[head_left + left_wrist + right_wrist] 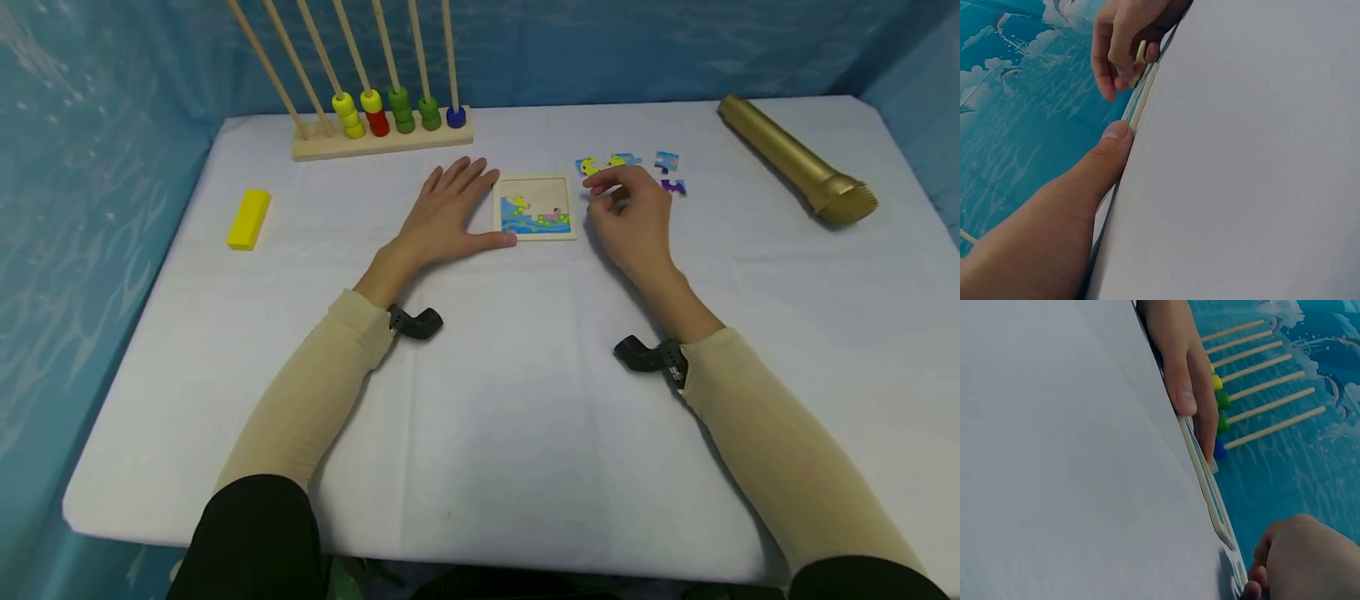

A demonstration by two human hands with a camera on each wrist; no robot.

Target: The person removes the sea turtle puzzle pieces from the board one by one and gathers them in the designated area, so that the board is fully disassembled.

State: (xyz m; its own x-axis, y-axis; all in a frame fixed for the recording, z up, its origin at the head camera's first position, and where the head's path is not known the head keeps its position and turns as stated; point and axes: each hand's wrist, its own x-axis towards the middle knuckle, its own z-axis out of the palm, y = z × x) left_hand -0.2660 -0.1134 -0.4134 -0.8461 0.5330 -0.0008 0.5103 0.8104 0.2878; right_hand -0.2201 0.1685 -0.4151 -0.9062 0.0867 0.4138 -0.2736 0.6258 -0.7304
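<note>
A square wooden puzzle tray (534, 185) lies mid-table, its lower part filled with a blue, yellow and pink picture. My left hand (448, 218) rests beside it with fingers spread, the thumb at the tray's lower left corner. To the right of the tray, my right hand (633, 218) is raised a little, fingers bent. In the left wrist view it pinches a small puzzle piece (1140, 59) between thumb and fingers; the piece's picture is hidden. Beyond that hand lie several loose pieces, among them a blue one (667, 161) and a purple one (674, 187).
At the back left stands a wooden bead rack (382, 146) with upright rods and coloured beads. A yellow block (249, 220) lies on the left side of the white-covered table (517, 417). The gold microphone (795, 158) is at the back right.
</note>
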